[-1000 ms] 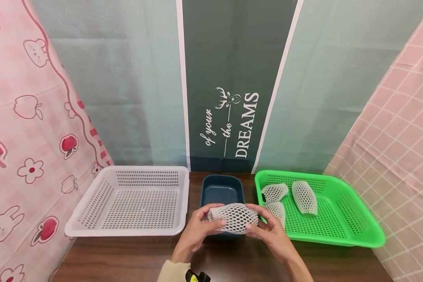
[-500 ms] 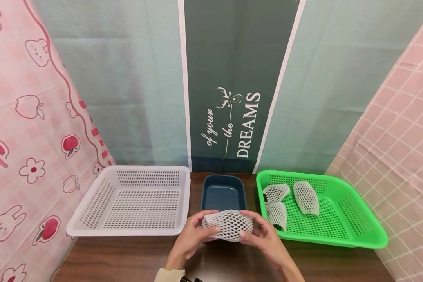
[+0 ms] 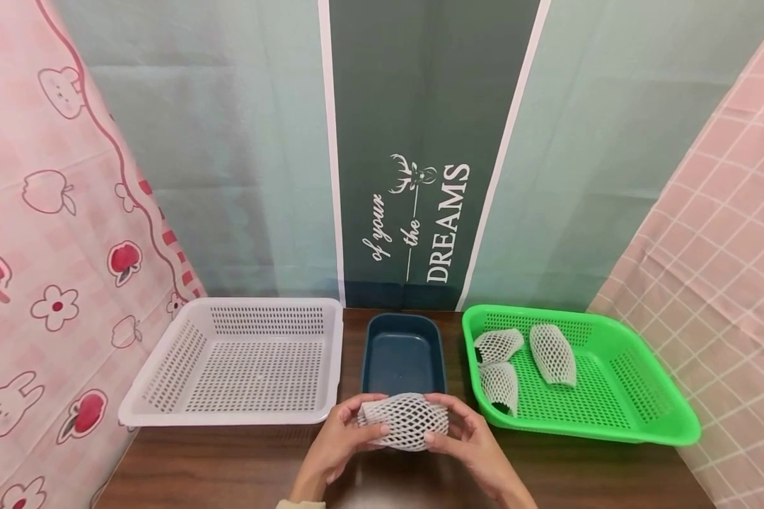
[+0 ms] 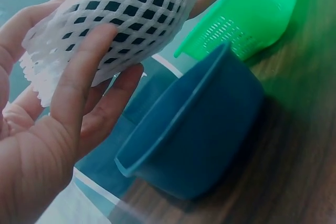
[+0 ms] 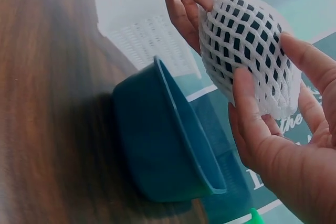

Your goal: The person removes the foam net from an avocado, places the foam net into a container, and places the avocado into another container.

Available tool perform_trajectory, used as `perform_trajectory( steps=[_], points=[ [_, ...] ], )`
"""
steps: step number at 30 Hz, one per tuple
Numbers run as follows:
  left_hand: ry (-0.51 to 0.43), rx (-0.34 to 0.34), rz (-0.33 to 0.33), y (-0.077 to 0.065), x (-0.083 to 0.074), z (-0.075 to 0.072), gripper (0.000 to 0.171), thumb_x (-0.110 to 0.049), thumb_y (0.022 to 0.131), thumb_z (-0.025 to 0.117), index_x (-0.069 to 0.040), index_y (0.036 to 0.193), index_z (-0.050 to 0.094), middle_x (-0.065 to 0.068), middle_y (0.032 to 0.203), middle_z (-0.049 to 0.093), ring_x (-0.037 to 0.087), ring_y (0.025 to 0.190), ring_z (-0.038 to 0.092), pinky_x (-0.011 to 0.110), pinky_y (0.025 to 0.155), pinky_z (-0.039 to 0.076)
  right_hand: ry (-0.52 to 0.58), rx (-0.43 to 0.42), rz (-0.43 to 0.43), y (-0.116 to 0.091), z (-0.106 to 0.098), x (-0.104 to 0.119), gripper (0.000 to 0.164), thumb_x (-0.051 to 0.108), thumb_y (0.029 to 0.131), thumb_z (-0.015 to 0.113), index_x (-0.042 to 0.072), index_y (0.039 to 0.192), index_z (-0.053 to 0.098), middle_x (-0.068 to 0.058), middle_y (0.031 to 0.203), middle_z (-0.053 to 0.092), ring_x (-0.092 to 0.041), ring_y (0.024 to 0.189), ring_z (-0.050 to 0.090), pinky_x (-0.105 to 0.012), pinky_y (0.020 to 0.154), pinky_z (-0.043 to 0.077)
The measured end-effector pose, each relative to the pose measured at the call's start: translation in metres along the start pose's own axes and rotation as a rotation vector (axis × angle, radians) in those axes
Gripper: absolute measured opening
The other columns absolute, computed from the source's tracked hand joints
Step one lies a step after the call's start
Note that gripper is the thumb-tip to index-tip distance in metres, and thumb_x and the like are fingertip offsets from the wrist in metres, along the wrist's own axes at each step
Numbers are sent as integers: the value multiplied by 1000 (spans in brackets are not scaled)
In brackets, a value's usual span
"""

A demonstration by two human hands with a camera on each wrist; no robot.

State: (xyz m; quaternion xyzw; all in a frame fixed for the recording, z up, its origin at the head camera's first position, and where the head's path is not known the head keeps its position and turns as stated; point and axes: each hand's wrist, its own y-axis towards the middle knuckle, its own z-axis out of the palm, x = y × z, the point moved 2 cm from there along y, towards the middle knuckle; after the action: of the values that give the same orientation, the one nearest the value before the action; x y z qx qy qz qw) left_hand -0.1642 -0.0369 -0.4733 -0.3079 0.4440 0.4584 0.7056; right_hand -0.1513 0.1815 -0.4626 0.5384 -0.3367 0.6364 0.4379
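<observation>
A white foam fruit net (image 3: pixel 404 423) is held up between my two hands, close in front of the blue basin. Something dark fills it and shows through the mesh in both wrist views; its kind is hidden. My left hand (image 3: pixel 339 442) pinches the net's narrower, gathered end, thumb on the near side. At the rounder end my right hand (image 3: pixel 474 444) grips it between thumb and fingers. In the left wrist view the net (image 4: pixel 131 11) sits above the basin's level, tilted. The right wrist view shows the net (image 5: pixel 247 45) with fingers at both ends.
Just beyond my hands stands the dark blue basin (image 3: pixel 402 360). A white perforated basket (image 3: pixel 136 396) is at the left. The green basket (image 3: pixel 665 424) at the right holds three more foam nets (image 3: pixel 552 355), two with dark ends showing. Fabric hangs behind the wooden table (image 3: pixel 229 466).
Both hands have drawn the foam net toward me and slightly left, uncovering more of the blue basin. They keep hold of its two ends. The baskets stay put.
</observation>
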Motion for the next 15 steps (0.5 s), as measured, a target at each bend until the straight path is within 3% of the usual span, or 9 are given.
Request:
perform_trajectory(
  steps=[9, 15],
  points=[
    [-32, 12, -43, -11, 15, -8, 48, 1, 76, 67, 4, 120, 49, 14, 102, 54, 24, 86, 57, 37, 68, 50, -22, 0, -51, -7, 0, -30, 49, -2, 81, 60, 0, 127, 42, -22, 116, 49, -29, 98, 54, -45, 72, 48],
    [-43, 21, -50, -16, 25, -11, 48, 1, 75, 68, 6, 119, 50, 16, 103, 53, 26, 88, 56, 38, 68, 50, 15, -5, 45, -11, -8, -54, 51, 0, 81, 62, 4, 128, 42, -20, 121, 45, -30, 102, 52, -46, 74, 47]
  ],
)
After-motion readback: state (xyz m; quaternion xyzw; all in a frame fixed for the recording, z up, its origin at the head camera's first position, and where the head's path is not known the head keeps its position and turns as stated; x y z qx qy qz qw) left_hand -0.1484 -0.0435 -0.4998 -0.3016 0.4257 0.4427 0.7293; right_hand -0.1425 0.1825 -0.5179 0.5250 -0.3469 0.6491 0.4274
